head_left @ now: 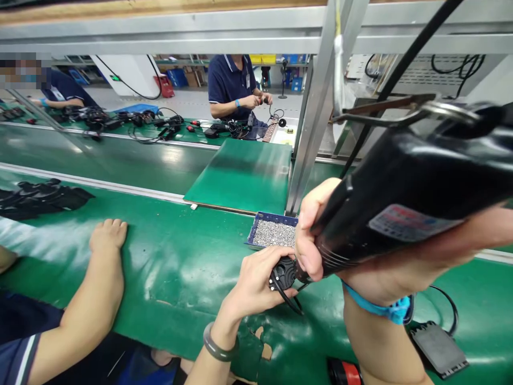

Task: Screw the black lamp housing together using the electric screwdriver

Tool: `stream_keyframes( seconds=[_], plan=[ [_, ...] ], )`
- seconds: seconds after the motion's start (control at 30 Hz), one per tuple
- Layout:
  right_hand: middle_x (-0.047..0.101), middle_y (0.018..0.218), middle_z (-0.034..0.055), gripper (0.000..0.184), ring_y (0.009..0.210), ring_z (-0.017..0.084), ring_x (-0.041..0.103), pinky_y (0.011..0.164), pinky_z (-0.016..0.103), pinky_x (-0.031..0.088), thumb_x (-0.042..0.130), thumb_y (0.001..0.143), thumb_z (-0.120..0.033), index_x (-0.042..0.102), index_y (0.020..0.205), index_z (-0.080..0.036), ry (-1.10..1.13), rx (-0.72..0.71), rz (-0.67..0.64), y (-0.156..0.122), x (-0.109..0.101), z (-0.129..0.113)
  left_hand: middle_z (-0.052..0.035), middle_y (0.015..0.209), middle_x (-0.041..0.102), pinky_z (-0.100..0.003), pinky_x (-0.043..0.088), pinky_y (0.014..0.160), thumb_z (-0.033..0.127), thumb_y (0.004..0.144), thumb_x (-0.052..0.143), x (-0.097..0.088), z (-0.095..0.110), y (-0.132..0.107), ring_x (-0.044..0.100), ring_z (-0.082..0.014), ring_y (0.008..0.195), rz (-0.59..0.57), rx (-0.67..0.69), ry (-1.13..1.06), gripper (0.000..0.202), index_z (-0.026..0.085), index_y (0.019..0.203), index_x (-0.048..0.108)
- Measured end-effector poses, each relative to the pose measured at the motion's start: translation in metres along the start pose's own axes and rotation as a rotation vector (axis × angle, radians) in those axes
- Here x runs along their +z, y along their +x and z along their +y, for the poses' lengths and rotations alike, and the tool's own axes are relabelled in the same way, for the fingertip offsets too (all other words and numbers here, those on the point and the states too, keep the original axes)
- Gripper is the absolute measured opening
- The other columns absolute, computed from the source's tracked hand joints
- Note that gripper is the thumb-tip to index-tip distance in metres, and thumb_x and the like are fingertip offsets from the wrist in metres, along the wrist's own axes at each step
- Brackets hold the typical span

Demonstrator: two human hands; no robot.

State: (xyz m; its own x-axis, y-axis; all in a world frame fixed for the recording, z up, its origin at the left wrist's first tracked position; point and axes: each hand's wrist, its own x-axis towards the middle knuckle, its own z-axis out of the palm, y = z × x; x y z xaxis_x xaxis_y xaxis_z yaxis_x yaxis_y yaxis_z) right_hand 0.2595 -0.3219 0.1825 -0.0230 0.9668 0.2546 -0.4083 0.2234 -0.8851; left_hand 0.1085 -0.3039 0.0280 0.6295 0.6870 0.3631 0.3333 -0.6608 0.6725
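Note:
My right hand (316,235) grips a large black electric screwdriver (404,198), which hangs from a cable above and points down to the left. Its tip meets a small black round part (284,272) with a thin cable. My left hand (256,280) holds that part down on the green bench mat (172,267). A grey bracelet sits on my left wrist and a blue strap on my right.
A blue tray (272,233) of small silver screws lies just behind my hands. A co-worker's hand (107,235) rests on the mat at the left. A black flat adapter (438,348) lies at the right. Across the conveyor, two people work among cables. A metal post (308,128) stands behind the tray.

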Motion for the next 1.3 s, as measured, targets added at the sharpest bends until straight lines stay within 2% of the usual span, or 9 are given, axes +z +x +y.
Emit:
stream_keyframes(
  seconds=[0.33,0.43,0.57,0.73,0.83,0.9,1.03,1.13,1.3],
  plan=[
    [0.057,0.041,0.0013,0.083,0.030,0.016,0.049,0.030,0.027,0.039,0.048,0.062,-0.097,0.074,0.068,-0.018,-0.029,-0.059,-0.064,-0.007,0.006,-0.004,-0.0033,0.103,0.071,-0.034,0.053,0.087,0.044,0.081,0.073,0.007,-0.004,-0.003,0.067,-0.0228,0.090,0.013,0.027,0.003,0.052,0.025,0.127,0.059],
    [0.061,0.045,0.0041,0.081,0.031,0.016,0.051,0.030,0.027,0.039,0.047,0.071,-0.092,0.075,0.075,-0.016,-0.056,-0.128,-0.081,-0.007,-0.007,-0.008,-0.0047,0.110,0.071,-0.035,0.053,0.090,0.041,0.079,0.075,0.002,-0.003,0.002,0.067,-0.0244,0.099,-0.035,0.006,-0.002,0.058,0.025,0.131,0.056],
    [0.060,0.048,0.0012,0.070,0.037,0.016,0.054,0.034,0.026,0.043,0.049,0.077,-0.085,0.072,0.083,-0.019,-0.081,-0.244,0.092,0.011,-0.041,-0.004,-0.0099,0.129,0.063,-0.043,0.052,0.099,0.041,0.071,0.082,-0.002,0.003,0.004,0.062,-0.0286,0.117,-0.058,-0.039,-0.005,0.074,0.023,0.136,0.051],
    [0.071,0.079,0.0017,0.057,0.077,0.020,0.069,0.073,0.034,0.059,0.066,0.075,-0.074,0.068,0.102,-0.024,-0.284,-0.062,0.303,0.028,-0.093,0.033,-0.0062,0.112,0.071,-0.040,0.055,0.096,0.023,0.055,0.085,0.002,0.005,-0.007,0.068,-0.0248,0.102,0.275,-0.231,-0.190,0.071,0.021,0.121,0.060],
    [0.062,0.134,0.0078,0.065,0.132,0.028,0.053,0.113,0.048,0.041,0.064,0.079,-0.070,0.058,0.128,-0.027,-0.546,-0.019,0.355,0.007,-0.109,0.065,-0.0071,0.106,0.073,-0.036,0.056,0.092,0.027,0.054,0.086,-0.010,0.005,-0.014,0.070,-0.0240,0.099,0.453,-0.354,-0.457,0.064,0.018,0.113,0.063],
    [0.047,0.151,0.0106,0.079,0.144,0.030,0.038,0.121,0.052,0.029,0.070,0.076,-0.067,0.047,0.141,-0.028,-0.663,0.026,0.419,-0.021,-0.109,0.088,-0.0084,0.102,0.075,-0.034,0.055,0.088,0.031,0.053,0.088,-0.024,0.006,-0.018,0.070,-0.0243,0.097,0.517,-0.391,-0.649,0.060,0.015,0.107,0.066],
    [0.069,0.125,0.0106,0.059,0.123,0.034,0.060,0.105,0.049,0.050,0.062,0.080,-0.068,0.065,0.124,-0.030,-0.418,0.343,0.152,-0.083,-0.096,0.136,-0.0050,0.085,0.074,-0.028,0.054,0.072,0.040,0.053,0.090,-0.042,0.011,-0.025,0.067,-0.0184,0.076,0.539,-0.489,-0.925,0.051,0.014,0.095,0.075],
    [0.070,0.124,0.0089,0.075,0.118,0.036,0.064,0.095,0.046,0.056,0.062,0.067,-0.084,0.069,0.120,-0.031,-0.239,0.350,0.032,-0.115,-0.088,0.163,-0.0035,0.080,0.073,-0.025,0.050,0.067,0.044,0.056,0.090,-0.039,0.013,-0.027,0.062,-0.0144,0.068,0.511,-0.556,-1.023,0.046,0.014,0.089,0.078],
    [0.070,0.125,0.0084,0.077,0.082,0.028,0.074,0.056,0.032,0.057,0.077,0.066,-0.068,0.059,0.132,-0.032,-0.069,0.527,-0.015,-0.140,-0.091,0.165,-0.0020,0.075,0.068,-0.023,0.042,0.061,0.066,0.068,0.076,-0.025,0.008,-0.029,0.055,-0.0117,0.063,0.449,-0.644,-0.982,0.059,0.012,0.091,0.078]
  ],
)
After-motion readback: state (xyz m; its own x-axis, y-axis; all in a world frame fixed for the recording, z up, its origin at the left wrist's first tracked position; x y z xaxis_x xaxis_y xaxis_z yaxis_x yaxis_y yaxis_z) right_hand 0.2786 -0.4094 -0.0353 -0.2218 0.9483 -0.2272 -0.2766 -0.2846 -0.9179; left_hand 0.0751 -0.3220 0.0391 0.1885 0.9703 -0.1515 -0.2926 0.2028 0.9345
